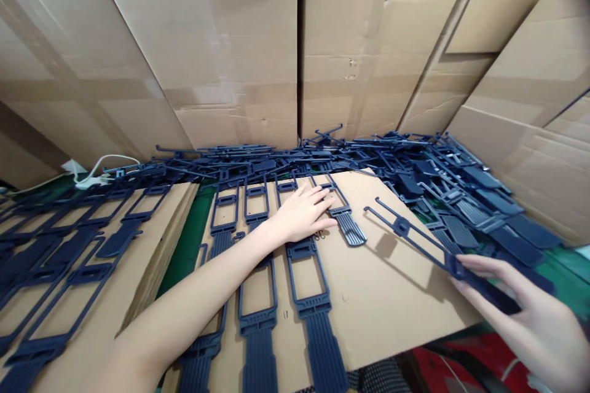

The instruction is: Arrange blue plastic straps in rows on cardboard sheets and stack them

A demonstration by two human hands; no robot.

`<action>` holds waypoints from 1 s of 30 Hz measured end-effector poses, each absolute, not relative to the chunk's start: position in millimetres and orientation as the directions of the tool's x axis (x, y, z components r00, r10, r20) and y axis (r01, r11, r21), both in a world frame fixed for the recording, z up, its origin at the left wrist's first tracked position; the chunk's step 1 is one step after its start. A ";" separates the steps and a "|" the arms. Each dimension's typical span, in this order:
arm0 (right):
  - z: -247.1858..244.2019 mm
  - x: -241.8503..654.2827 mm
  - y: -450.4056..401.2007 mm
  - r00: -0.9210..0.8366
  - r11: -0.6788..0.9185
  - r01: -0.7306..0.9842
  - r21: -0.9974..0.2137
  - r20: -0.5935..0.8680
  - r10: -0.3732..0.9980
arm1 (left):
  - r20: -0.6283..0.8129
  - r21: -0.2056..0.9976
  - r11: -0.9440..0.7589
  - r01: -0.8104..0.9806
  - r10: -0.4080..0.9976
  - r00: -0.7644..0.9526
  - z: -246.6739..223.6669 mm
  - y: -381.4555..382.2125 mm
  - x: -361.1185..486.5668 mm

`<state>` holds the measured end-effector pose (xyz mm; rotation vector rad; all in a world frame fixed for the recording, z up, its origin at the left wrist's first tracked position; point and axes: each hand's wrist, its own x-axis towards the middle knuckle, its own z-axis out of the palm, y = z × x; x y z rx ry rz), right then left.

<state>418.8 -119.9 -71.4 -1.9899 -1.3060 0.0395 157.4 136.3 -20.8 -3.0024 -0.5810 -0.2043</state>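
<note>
Upright cartons stand behind the cardboard sheet. Above the sheet's right side, the right hand pinches a dark blue frame near its solid end, presumably leaving the hooked end unobstructed. The left hand, fingers spread, lies over laid-out frames on the sheet, apparently steadying them, left of the held frame.

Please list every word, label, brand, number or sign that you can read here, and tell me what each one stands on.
"SC": dark print on the cardboard sheet, just below the left hand, which may hide more of it.
Too small to read: a faint mark lower on that sheet, and small marks on the upright cardboard box behind.
No other text is legible.
</note>
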 end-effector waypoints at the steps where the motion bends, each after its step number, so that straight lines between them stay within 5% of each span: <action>1: -75.1 417.3 -121.6 0.456 -0.206 0.812 -0.547 0.373 0.808 | 0.145 -0.058 -0.914 0.402 0.391 0.909 -21.3 138.0 156.5; 14: -71.8 397.2 -130.5 0.242 -0.104 0.950 -0.296 0.481 0.843 | 0.134 0.090 -0.875 0.475 0.483 0.865 -21.9 148.9 153.9; 30: -64.5 375.0 -124.0 0.343 -0.132 0.871 -0.474 0.393 0.853 | 0.145 0.079 -0.909 0.409 0.416 0.898 -23.6 154.8 151.0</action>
